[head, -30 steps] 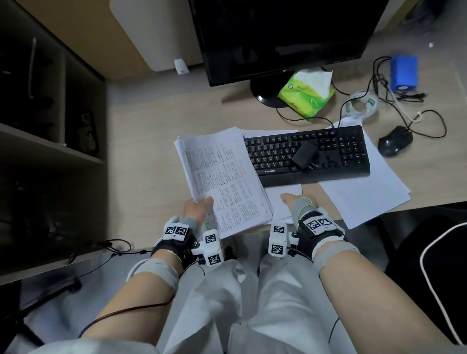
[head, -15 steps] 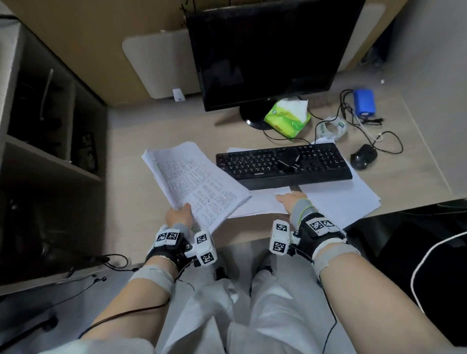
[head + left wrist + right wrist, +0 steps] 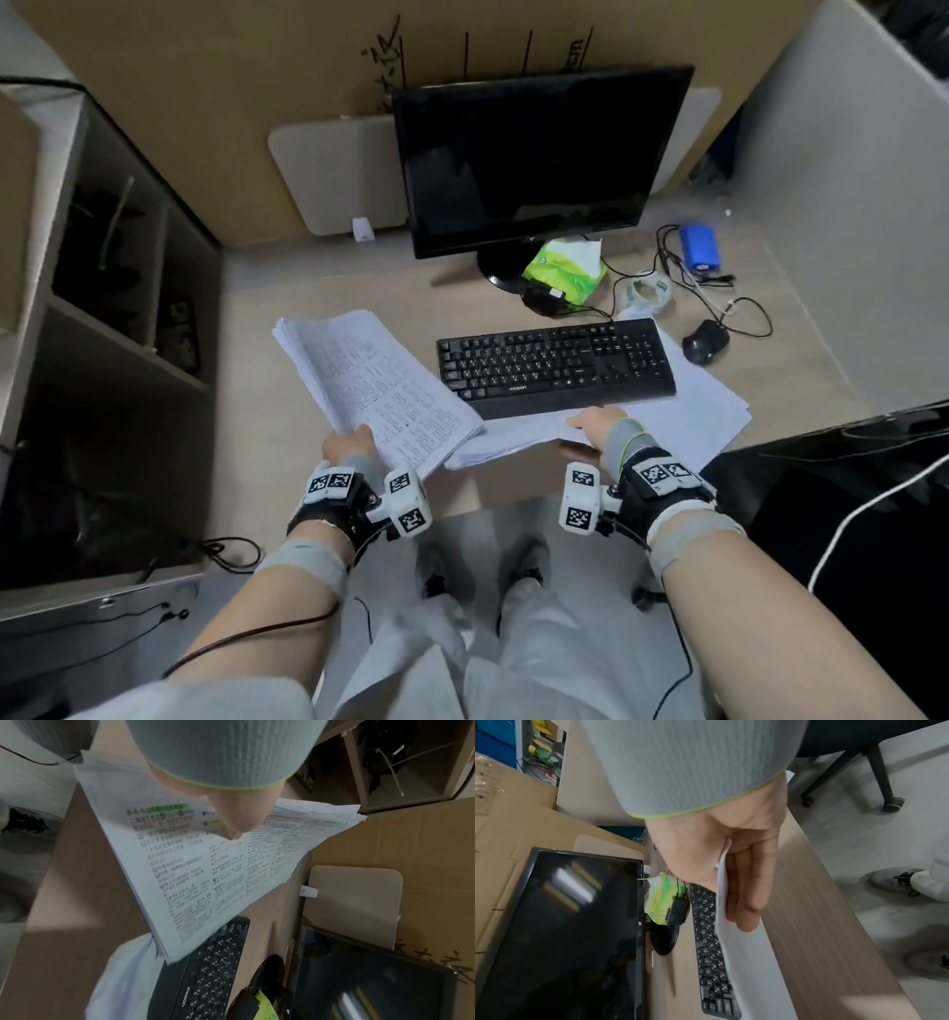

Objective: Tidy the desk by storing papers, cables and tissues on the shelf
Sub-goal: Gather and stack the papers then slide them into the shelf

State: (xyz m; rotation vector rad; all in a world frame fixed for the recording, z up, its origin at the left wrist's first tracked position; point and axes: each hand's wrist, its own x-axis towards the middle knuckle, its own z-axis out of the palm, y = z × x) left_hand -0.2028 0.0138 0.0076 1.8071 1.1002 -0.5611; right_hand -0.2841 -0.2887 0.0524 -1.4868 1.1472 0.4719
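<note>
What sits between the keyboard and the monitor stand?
In the head view, a black adapter and its cable, leaning on the green tissue pack, between keyboard and stand.

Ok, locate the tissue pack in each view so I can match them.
Head: tissue pack at upper centre, by the monitor's foot.
Left wrist: only a green corner at the bottom edge.
Right wrist: left of centre, beside the screen.
Shared landmark: keyboard.

Bare desk [image 3: 308, 288] left of keyboard [image 3: 554, 362], apparently.
</note>
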